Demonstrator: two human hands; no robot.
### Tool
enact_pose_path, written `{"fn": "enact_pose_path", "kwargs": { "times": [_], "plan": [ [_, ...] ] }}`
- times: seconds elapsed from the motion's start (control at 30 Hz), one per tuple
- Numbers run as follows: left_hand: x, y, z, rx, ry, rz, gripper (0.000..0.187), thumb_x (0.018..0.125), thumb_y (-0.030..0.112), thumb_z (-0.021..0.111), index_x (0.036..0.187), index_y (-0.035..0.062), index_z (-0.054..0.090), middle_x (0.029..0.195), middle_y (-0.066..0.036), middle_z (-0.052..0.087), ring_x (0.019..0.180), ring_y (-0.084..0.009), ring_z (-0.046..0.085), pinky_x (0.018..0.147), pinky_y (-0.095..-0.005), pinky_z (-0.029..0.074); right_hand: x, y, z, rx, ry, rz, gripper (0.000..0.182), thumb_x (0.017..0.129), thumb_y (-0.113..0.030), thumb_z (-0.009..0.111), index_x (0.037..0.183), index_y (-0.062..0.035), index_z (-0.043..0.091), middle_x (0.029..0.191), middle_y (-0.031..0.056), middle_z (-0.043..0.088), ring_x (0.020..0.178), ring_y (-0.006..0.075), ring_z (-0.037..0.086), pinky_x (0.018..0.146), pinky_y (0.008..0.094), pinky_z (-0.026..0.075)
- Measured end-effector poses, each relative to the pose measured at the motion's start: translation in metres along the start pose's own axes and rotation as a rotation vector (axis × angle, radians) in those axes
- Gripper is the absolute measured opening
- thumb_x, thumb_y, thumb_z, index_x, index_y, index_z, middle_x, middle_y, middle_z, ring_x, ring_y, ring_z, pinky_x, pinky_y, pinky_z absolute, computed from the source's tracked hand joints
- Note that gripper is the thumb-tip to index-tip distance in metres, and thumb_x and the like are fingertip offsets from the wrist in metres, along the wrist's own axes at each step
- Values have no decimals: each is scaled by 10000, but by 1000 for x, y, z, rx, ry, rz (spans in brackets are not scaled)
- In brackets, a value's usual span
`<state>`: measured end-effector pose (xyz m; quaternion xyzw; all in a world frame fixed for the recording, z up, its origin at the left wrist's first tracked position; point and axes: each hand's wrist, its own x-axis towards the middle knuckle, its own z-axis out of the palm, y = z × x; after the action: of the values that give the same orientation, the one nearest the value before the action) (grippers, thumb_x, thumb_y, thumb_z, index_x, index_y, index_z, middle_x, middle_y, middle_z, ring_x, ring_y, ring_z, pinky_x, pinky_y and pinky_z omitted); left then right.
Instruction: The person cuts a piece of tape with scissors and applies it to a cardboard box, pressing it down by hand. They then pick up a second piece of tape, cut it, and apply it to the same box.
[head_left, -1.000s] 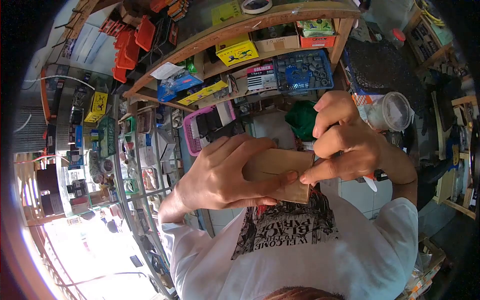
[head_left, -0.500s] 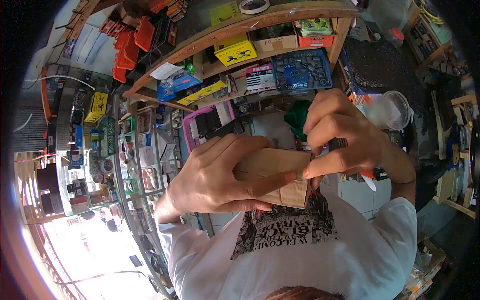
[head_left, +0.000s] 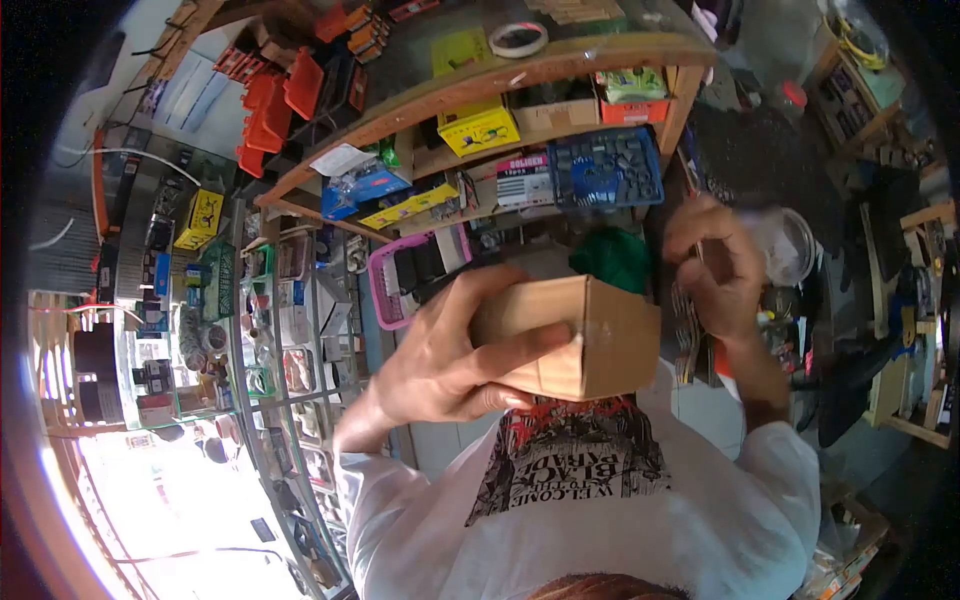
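A brown cardboard box point(head_left: 620, 340) is held up in front of my chest, one end turned toward the right. My left hand point(head_left: 450, 350) grips it from the left, with fingers over the top and along the near side. A small shiny patch, possibly clear tape, shows near the box's edge. My right hand point(head_left: 715, 270) is off the box, to its right, blurred by motion. Its fingers are curled in toward the thumb; whether something small is between them is hidden.
Ahead stands a wooden shelf point(head_left: 600, 48) with a blue crate point(head_left: 605, 168) of small fittings and a yellow box point(head_left: 480, 130). Below it are a pink basket point(head_left: 385, 290) and a green bag point(head_left: 612, 258). Glass shelving with goods lines the left; a clear round tub point(head_left: 790, 245) is at right.
My right hand has left the box's end and moved away to the right and up. The box has turned in my left hand, so its end face shows more.
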<state>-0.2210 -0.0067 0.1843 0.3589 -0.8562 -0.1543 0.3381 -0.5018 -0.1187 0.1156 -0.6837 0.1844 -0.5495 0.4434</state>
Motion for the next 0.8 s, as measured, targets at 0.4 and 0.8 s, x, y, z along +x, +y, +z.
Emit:
{"fn": "enact_pose_path", "kwargs": {
  "times": [0.4, 0.8],
  "plan": [
    [2, -19, 61, -358, 174, 26, 628, 999, 581, 550, 1378, 82, 574, 1344, -308, 432, 1168, -456, 522, 969, -544, 455, -109, 52, 18, 151, -347, 590, 209, 888, -182, 752, 1021, -48, 660, 999, 83, 648, 961, 193, 642, 801, 322, 484],
    [10, -17, 51, -525, 120, 41, 642, 1041, 489, 487, 1521, 63, 494, 1350, -316, 392, 1165, -447, 490, 1003, -516, 430, -92, 56, -12, 64, -249, 589, 226, 896, -183, 744, 1047, -43, 652, 1025, 88, 646, 980, 196, 642, 815, 325, 488]
  ]
}}
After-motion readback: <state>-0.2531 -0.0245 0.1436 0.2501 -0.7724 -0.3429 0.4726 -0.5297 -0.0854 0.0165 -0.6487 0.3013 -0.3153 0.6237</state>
